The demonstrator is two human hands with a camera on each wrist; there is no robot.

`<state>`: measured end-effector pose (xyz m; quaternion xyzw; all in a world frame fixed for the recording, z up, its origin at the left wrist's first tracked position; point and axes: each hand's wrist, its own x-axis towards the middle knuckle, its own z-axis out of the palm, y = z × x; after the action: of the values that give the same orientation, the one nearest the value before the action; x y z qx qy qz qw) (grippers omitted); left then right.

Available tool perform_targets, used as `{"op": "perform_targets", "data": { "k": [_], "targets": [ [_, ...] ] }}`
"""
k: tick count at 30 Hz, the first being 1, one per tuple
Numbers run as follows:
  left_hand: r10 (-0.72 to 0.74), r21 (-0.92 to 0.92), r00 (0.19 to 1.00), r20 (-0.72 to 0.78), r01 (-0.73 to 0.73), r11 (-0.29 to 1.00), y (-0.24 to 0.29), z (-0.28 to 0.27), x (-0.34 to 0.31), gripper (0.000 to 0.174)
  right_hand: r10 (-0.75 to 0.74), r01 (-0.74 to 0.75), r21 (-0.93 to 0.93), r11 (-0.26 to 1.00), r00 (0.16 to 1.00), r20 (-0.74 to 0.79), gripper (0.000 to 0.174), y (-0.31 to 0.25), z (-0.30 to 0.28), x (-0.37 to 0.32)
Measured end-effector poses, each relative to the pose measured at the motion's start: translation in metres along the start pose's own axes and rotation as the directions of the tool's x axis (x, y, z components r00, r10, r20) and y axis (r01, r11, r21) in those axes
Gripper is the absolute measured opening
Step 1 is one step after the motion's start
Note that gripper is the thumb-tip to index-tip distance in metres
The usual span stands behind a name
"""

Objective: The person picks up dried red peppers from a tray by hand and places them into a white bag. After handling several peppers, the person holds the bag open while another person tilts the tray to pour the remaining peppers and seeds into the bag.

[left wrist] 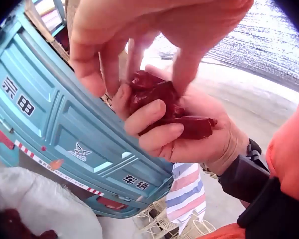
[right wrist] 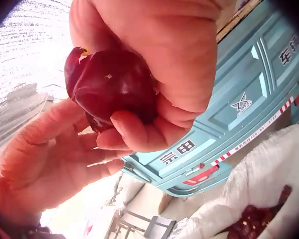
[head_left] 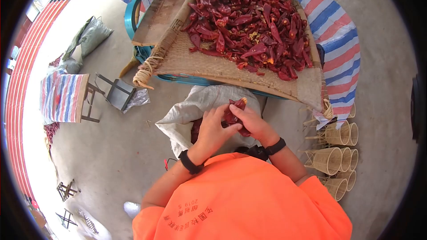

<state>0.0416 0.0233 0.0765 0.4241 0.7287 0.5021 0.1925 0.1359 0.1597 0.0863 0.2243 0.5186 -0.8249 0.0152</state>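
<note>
Right hand (head_left: pixel 255 124) grips peppers (right wrist: pixel 114 87) (glossy, tapered) above crumpled sack (head_left: pixel 218 94).

red peppers (head_left: pixel 249 26) on woven mat (head_left: pixel 191 60)

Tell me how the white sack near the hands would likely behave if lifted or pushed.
The white sack would probably flop and fold when lifted, since its rim sags in creases. Pushed over, it might spill: its mouth gapes, showing red peppers inside. Its weight is unclear; fill depth is hidden.
</note>
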Motion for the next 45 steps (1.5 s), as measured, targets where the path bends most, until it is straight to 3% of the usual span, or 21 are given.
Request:
{"op": "perform_targets", "data": {
  "k": [1, 5, 7, 10, 11, 15, 18, 19, 21, 23, 25, 28, 31, 34, 35, 38, 40, 41, 44, 45],
  "targets": [
    [0.004, 0.091, 0.999, -0.034, -0.001, 0.996, -0.004, 0.003, -0.001, 0.050, 0.033, -0.033, -0.022, 0.999, 0.999, 0.031, 0.036, 0.008, -0.007, 0.003],
    [-0.009, -0.016, 0.990, -0.141, 0.007, 1.000, -0.025, 0.013, -0.005, 0.025, 0.214, -0.213, -0.056, 0.976, 0.977, 0.019, 0.045, 0.022, -0.019, 0.008],
    [-0.074, -0.127, 0.989, -0.130, 0.058, 0.990, -0.033, 0.011, -0.006, 0.018, 0.148, -0.144, -0.085, 0.986, 0.988, 0.046, 0.047, 0.023, -0.016, 0.006],
    [-0.380, -0.478, 0.924, -0.051, 0.312, 0.821, -0.040, 0.006, -0.004, 0.011, 0.096, -0.092, -0.093, 0.991, 0.995, 0.033, 0.047, 0.020, -0.015, 0.005],
    [-0.402, -0.517, 0.912, -0.075, 0.309, 0.798, -0.039, 0.005, -0.004, 0.010, 0.088, -0.086, -0.090, 0.992, 0.996, 0.019, 0.047, 0.019, -0.017, 0.004],
    [-0.289, -0.210, 0.940, -0.184, 0.249, 0.945, -0.060, 0.000, -0.018, 0.011, 0.077, -0.074, 0.189, 0.979, 0.997, -0.008, 0.041, 0.028, -0.036, 0.008],
    [-0.030, 0.213, 0.986, -0.167, 0.066, 0.975, -0.077, 0.002, -0.028, 0.015, 0.091, -0.077, 0.301, 0.951, 0.995, -0.033, 0.039, 0.023, -0.036, 0.007],
    [-0.131, -0.035, 0.979, -0.156, 0.127, 0.991, -0.073, 0.004, -0.028, 0.017, 0.106, -0.089, 0.299, 0.950, 0.993, -0.042, 0.040, 0.020, -0.034, 0.007],
    [-0.310, -0.504, 0.948, -0.066, 0.237, 0.831, -0.054, 0.013, -0.027, 0.021, 0.133, -0.112, 0.278, 0.954, 0.989, -0.058, 0.041, 0.017, -0.027, 0.006],
    [-0.151, -0.334, 0.986, -0.071, 0.120, 0.935, -0.030, 0.009, -0.020, 0.024, 0.152, -0.131, 0.237, 0.963, 0.986, -0.073, 0.040, 0.016, -0.020, 0.007],
    [0.021, -0.224, 0.999, -0.041, -0.029, 0.974, -0.029, 0.012, -0.016, 0.024, 0.166, -0.163, 0.237, 0.958, 0.986, 0.008, 0.040, 0.026, -0.024, 0.011],
    [-0.080, -0.310, 0.989, -0.122, 0.038, 0.950, -0.037, 0.017, -0.019, 0.017, 0.181, -0.186, 0.132, 0.974, 0.982, 0.048, 0.040, 0.036, -0.032, 0.013],
    [-0.317, -0.739, 0.945, -0.076, 0.160, 0.655, -0.036, 0.013, -0.024, 0.018, 0.183, -0.184, 0.119, 0.976, 0.983, 0.020, 0.042, 0.032, -0.032, 0.011],
    [-0.215, -0.296, 0.970, -0.109, 0.175, 0.939, -0.056, 0.002, -0.028, 0.018, 0.178, -0.180, 0.205, 0.962, 0.984, 0.032, 0.045, 0.028, -0.033, 0.009],
    [-0.210, -0.077, 0.978, -0.009, 0.208, 0.975, -0.059, -0.002, -0.030, 0.026, 0.175, -0.180, 0.238, 0.954, 0.984, 0.044, 0.046, 0.028, -0.033, 0.009],
    [-0.200, -0.037, 0.969, -0.146, 0.197, 0.980, -0.059, 0.006, -0.030, 0.043, 0.208, -0.224, 0.233, 0.946, 0.974, 0.093, 0.051, 0.021, -0.027, 0.009],
    [0.065, 0.192, 0.986, -0.152, -0.035, 0.981, -0.044, 0.007, -0.021, 0.050, 0.278, -0.288, 0.189, 0.939, 0.957, 0.082, 0.054, 0.019, -0.022, 0.010],
    [0.195, 0.302, 0.972, -0.131, -0.148, 0.942, -0.039, 0.007, -0.017, 0.053, 0.313, -0.321, 0.168, 0.932, 0.947, 0.074, 0.056, 0.019, -0.020, 0.010],
    [0.341, 0.291, 0.926, 0.164, -0.376, 0.880, -0.046, 0.010, -0.013, 0.060, 0.372, -0.378, 0.057, 0.924, 0.924, 0.089, 0.063, 0.022, -0.023, 0.013],
    [0.316, 0.242, 0.936, 0.156, -0.346, 0.907, -0.049, 0.013, -0.016, 0.056, 0.396, -0.397, -0.004, 0.918, 0.915, 0.081, 0.065, 0.021, -0.023, 0.011]
  ]
}}
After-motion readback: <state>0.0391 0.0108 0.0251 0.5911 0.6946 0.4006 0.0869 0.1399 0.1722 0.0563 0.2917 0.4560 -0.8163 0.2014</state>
